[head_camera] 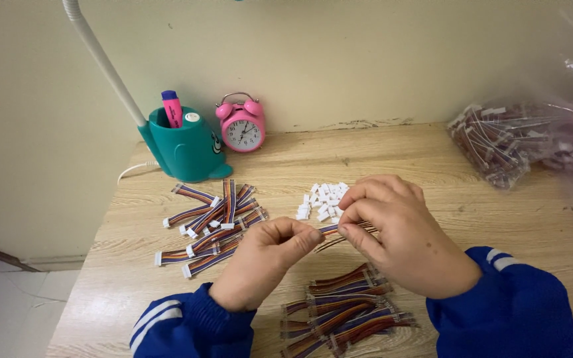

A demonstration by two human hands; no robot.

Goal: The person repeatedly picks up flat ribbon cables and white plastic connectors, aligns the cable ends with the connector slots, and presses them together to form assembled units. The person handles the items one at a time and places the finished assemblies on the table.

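Observation:
My left hand (263, 260) pinches one end of a short multicoloured ribbon cable (329, 230) above the wooden table (432, 166). My right hand (399, 229) grips the same cable's other end, fingers curled over it. Just beyond my hands lies a small heap of white plastic connectors (321, 200). To the left lies a pile of ribbon cables with white connectors fitted (210, 222). Near the front edge, between my blue sleeves, sits a pile of ribbon cables (343, 311) with bare ends.
A teal desk lamp base (184, 149) holding a pink marker (172, 108) stands at the back left, beside a pink alarm clock (241, 124). A clear plastic bag of cables (518, 142) lies at the right. The wall is close behind.

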